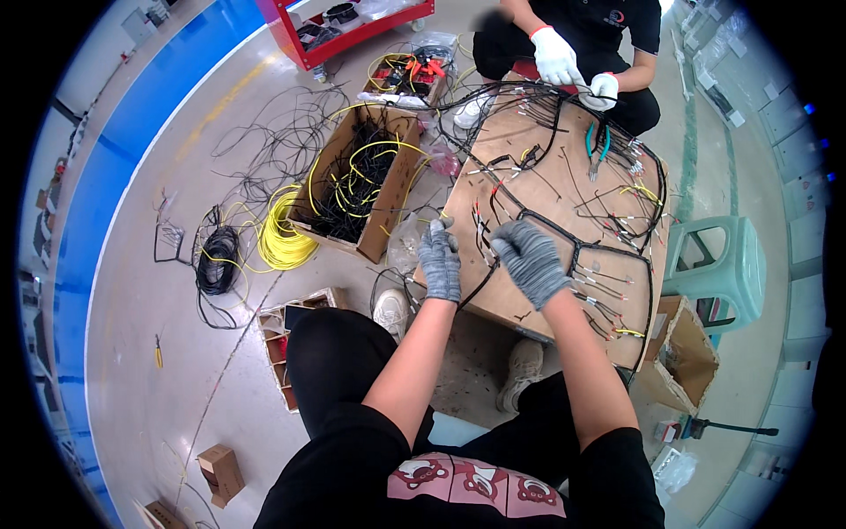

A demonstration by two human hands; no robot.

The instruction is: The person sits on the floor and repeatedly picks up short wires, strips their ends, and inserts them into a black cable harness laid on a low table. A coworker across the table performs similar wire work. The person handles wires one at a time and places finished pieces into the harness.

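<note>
My left hand (440, 263), in a grey knitted glove, is closed in a pinch over the near left edge of a wooden board (555, 189). What lies between its fingertips is too small to make out. To its right my right hand (532, 264), gloved alike, is closed with its fingertips turned toward the left hand; its grip is hidden. A black wiring harness (546, 222) spreads over the board in branches with loose wire ends. Several wire ends with white and red tips (480, 231) lie between my hands. Pliers with teal handles (596, 152) rest toward the far side.
Across the board, a person's white-gloved hands (577, 75) handle the harness. At left stand a cardboard box of black cables (397, 189), a yellow cable coil (280, 236) and a black coil (217, 262). A pale green stool (731, 273) and open carton (692, 366) stand right.
</note>
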